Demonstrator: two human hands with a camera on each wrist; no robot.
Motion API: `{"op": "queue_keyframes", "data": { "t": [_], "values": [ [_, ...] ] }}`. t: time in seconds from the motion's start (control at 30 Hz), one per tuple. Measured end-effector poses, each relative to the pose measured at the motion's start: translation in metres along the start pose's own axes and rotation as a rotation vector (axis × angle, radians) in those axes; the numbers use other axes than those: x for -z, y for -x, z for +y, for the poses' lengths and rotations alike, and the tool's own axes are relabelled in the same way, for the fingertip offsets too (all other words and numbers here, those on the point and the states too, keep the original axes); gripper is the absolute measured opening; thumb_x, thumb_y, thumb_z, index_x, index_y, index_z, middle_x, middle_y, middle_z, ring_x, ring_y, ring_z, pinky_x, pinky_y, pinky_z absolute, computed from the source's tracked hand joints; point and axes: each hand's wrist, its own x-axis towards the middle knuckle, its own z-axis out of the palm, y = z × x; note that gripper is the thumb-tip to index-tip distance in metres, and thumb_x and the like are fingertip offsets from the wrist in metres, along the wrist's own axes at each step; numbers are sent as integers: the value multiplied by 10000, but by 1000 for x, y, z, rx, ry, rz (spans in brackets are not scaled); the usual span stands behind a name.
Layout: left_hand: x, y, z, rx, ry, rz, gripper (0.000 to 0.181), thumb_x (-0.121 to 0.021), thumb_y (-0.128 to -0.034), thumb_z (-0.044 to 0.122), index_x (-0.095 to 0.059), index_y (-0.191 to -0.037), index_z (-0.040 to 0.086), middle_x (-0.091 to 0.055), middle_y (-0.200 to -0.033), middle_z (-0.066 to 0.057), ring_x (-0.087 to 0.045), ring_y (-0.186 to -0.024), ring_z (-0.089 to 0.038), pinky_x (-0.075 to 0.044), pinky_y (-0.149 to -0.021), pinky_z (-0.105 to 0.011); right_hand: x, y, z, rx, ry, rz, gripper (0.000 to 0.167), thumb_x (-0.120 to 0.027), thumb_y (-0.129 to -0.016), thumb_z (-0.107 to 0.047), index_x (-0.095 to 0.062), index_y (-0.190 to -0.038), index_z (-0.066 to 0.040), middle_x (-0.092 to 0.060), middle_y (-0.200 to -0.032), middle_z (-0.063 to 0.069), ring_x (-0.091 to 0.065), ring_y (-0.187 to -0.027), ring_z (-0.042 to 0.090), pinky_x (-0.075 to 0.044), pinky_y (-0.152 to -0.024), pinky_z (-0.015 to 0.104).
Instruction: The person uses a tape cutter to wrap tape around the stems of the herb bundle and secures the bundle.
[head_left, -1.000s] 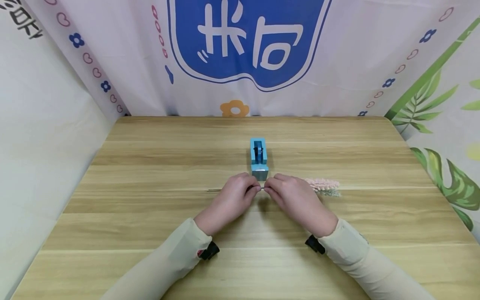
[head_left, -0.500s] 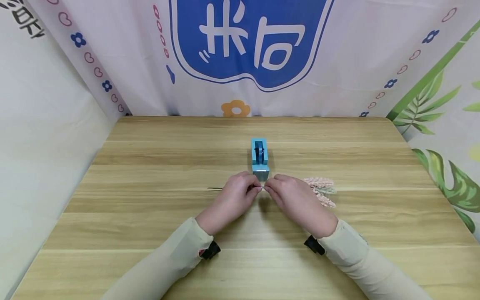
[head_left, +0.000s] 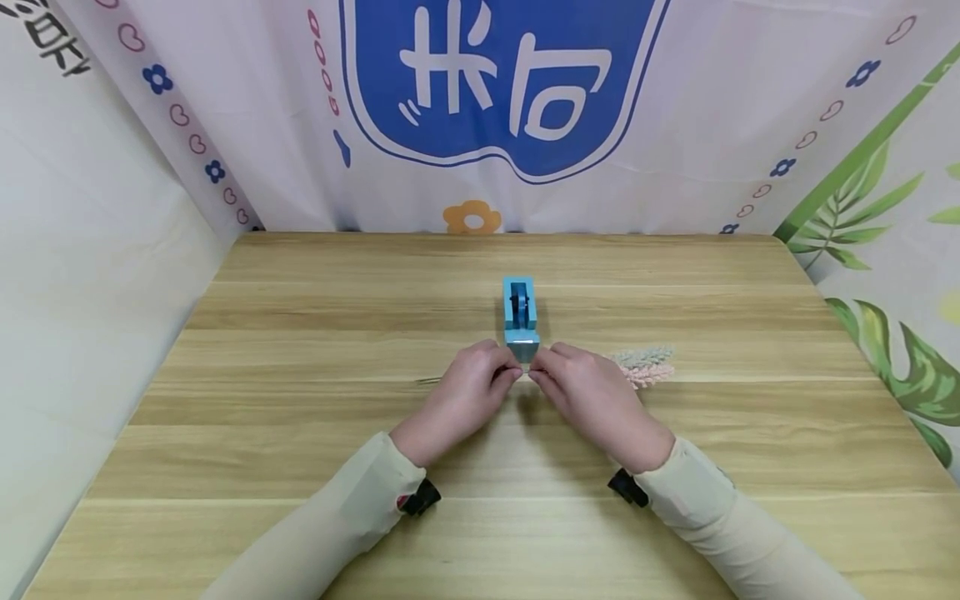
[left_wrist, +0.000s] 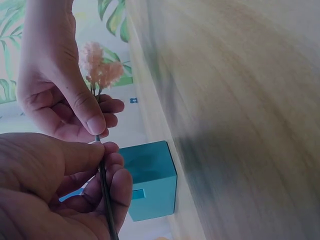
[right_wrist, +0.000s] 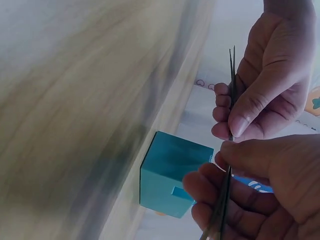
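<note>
A small bunch of flower sprigs, with pink and pale green heads (head_left: 647,368), lies crosswise between both hands just above the table. My left hand (head_left: 468,392) pinches the thin dark stems (left_wrist: 106,195) between thumb and fingers, and their bare ends stick out to its left. Close beside it, my right hand (head_left: 600,404) pinches the same stems nearer the flower heads. In the left wrist view the pink heads (left_wrist: 102,67) rise behind the right hand. Directly beyond the fingertips stands a blue tape dispenser (head_left: 521,337). Any tape on the stems is too small to make out.
The wooden table (head_left: 300,400) reaches back to a printed cloth (head_left: 285,133) hanging along its far edge. A white cloth (head_left: 82,275) hangs at the left, and a leaf-patterned one (head_left: 915,275) at the right. Both sleeved wrists carry small black cameras (head_left: 422,498).
The bunch has turned about its length: the green head was below the pink and now shows above it. Both hands stay nearly in place, fingertips still close together.
</note>
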Motion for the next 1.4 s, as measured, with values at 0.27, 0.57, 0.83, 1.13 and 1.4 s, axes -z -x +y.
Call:
{"op": "queue_keyframes", "data": {
  "t": [0.27, 0.57, 0.83, 1.13, 1.4],
  "values": [
    [-1, -1, -4, 11, 11, 20, 101, -694, -1004, 77, -778, -984, 26, -712, -903, -84, -586, -765, -135, -501, -673, -237, -2, 0, -1, -8, 12, -30, 114, -668, -1034, -155, -766, -1035, -98, -719, -881, -17, -638, -730, 87, -558, -638, 277],
    [3, -4, -5, 27, 14, -24, 96, -716, -991, 90, -791, -1004, 32, -733, -935, -81, -602, -784, -136, -536, -697, -250, -3, -2, -1, 4, -12, -7, 104, -689, -1023, -161, -776, -1011, -103, -738, -896, -19, -674, -768, 97, -574, -679, 289],
    [7, -9, -5, 3, -8, -72, 120, -695, -1008, 95, -796, -997, 31, -758, -926, -62, -596, -767, -132, -535, -709, -274, -2, -3, 0, 0, -9, 11, 62, -705, -1012, -154, -750, -980, -124, -695, -857, -22, -569, -684, 63, -506, -614, 243],
    [5, -11, -6, -8, -5, -46, 93, -710, -994, 77, -791, -978, 34, -755, -950, -57, -608, -809, -140, -548, -747, -294, -1, -4, 0, -12, -5, -22, 68, -672, -1030, -149, -721, -1003, -111, -710, -851, -20, -542, -661, 61, -479, -582, 230],
    [6, -10, -5, 4, 0, -25, 104, -708, -995, 76, -796, -994, 21, -769, -982, -87, -668, -863, -169, -588, -790, -331, -2, -6, 2, -11, -8, -20, 107, -678, -1029, -153, -770, -1033, -98, -731, -903, -15, -625, -738, 74, -550, -648, 266]
  ]
}}
